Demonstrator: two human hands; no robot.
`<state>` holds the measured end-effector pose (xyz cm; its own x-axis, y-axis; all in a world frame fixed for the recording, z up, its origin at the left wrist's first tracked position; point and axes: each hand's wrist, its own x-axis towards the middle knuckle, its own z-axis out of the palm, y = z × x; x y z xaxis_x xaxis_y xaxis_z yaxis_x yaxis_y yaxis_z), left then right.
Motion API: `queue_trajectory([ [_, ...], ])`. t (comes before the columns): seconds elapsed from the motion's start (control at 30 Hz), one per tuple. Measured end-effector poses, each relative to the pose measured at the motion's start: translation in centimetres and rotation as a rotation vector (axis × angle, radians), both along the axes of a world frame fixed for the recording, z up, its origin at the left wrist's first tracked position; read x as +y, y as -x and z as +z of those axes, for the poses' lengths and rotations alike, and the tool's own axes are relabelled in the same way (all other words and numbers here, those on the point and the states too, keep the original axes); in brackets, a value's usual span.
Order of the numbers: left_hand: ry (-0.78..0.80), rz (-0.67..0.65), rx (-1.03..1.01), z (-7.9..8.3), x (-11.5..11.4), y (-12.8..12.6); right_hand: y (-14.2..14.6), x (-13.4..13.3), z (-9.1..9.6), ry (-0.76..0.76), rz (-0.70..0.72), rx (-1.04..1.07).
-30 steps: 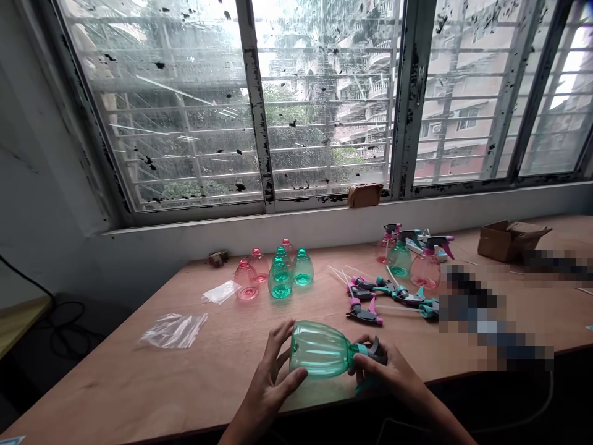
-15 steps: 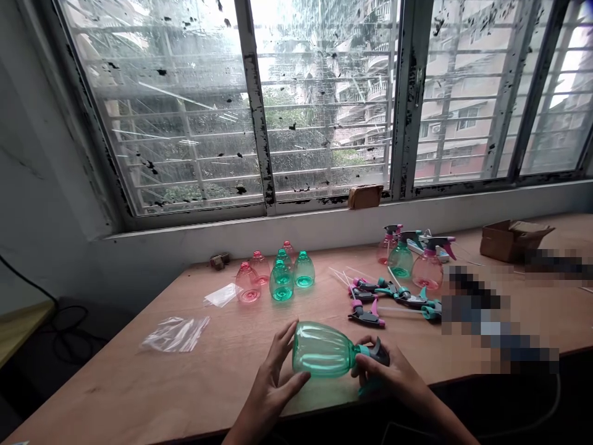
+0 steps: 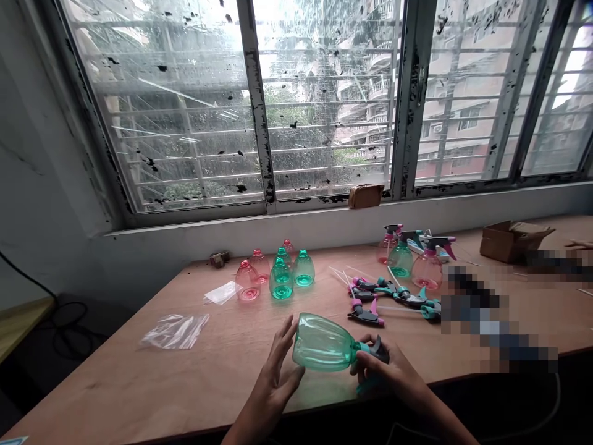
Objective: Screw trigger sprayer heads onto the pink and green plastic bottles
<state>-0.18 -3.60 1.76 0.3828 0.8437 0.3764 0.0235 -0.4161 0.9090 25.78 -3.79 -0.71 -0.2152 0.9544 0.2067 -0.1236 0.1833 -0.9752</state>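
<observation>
A green see-through spray bottle [image 3: 324,343] lies sideways in the air over the near edge of the table, its base to the left. My right hand [image 3: 386,364] is closed round its dark grey and teal trigger head [image 3: 377,350] at the neck. At the base, my left hand [image 3: 278,364] is open, fingers stretched and thumb apart; whether it touches the plastic I cannot tell. Beyond lie several loose trigger heads [image 3: 365,314] with thin tubes. To their left stand several red and green bottles without heads, including a green bottle [image 3: 281,281] and a red bottle [image 3: 248,282].
Spray bottles with heads on, one a red spray bottle [image 3: 427,271], stand at the back right. Clear plastic bags [image 3: 176,330] lie on the left of the wooden table [image 3: 152,395]. A cardboard box [image 3: 507,242] sits far right, near a blurred-out patch [image 3: 491,327].
The green bottle has tilted slightly, its base a little higher. My left hand has loosened from the base, and my right hand keeps its hold at the neck.
</observation>
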Motion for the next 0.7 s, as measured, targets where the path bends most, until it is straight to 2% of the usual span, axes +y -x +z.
queue_trajectory([
  [0.1,0.087,-0.089,-0.079,-0.5,0.1,0.1,0.1,-0.1,0.2,-0.011,-0.007,-0.014],
  [0.17,0.109,-0.095,-0.116,-0.9,0.2,0.3,0.1,-0.3,0.3,-0.013,-0.008,-0.023],
  [0.43,-0.019,-0.014,-0.039,-0.6,0.2,0.1,-0.2,0.1,0.0,0.007,0.040,-0.009],
  [0.57,0.070,-0.084,-0.113,-1.0,0.1,0.1,-0.1,0.0,0.2,0.019,0.050,0.001],
  [0.7,0.146,-0.072,-0.123,-1.1,0.4,0.5,-0.1,-0.4,0.5,0.031,0.059,0.002],
])
